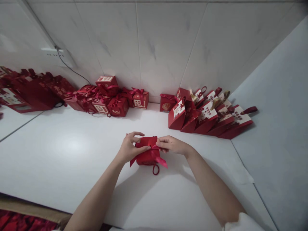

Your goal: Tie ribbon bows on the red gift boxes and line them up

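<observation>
A small red gift box (147, 154) sits on the white table (72, 154) in front of me. A red ribbon (160, 159) runs over its top, with ends trailing down to the right and a thin cord loop below. My left hand (130, 147) grips the box's left side, thumb and fingers pinching the ribbon at the top. My right hand (171, 144) pinches the ribbon from the right, fingers closed on it. The two hands meet over the box's top.
Finished red ribboned boxes (115, 102) are piled along the back wall at left of centre. A row of red-and-white gift bags (209, 114) leans at the back right. Larger red boxes (29, 91) stand at far left. A cable hangs from a wall socket (55, 51).
</observation>
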Available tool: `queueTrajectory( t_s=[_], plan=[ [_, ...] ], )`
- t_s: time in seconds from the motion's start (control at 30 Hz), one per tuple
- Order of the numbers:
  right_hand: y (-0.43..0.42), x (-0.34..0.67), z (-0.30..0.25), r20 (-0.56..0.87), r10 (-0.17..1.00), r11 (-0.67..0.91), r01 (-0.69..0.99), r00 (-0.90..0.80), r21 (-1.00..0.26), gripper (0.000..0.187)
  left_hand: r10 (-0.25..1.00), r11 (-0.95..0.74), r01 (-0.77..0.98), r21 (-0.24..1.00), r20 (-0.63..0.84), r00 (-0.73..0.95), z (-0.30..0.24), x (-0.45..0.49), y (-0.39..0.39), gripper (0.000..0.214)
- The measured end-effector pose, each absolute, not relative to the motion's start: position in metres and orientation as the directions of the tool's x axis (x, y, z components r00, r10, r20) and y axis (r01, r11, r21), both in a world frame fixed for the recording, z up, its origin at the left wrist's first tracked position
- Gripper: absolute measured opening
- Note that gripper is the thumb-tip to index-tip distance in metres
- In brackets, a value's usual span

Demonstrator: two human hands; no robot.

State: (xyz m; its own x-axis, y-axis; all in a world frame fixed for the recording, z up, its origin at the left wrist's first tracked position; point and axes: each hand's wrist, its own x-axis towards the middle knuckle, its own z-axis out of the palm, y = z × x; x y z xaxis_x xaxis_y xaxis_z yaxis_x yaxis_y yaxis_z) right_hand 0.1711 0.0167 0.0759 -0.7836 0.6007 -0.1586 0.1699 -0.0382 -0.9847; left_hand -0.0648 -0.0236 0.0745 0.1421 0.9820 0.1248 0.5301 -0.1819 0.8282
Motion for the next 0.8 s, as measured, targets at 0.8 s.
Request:
queueTrajectory(
  t_s=[0.8],
  plan=[
    [0.010,0.176,0.089,-0.023,0.733,0.208,0.256,-0.679,-0.944,0.048,0.929,-0.180,0.465,0.867,-0.006,0.370,0.076,-0.059,-0.027,0.033]
  ],
)
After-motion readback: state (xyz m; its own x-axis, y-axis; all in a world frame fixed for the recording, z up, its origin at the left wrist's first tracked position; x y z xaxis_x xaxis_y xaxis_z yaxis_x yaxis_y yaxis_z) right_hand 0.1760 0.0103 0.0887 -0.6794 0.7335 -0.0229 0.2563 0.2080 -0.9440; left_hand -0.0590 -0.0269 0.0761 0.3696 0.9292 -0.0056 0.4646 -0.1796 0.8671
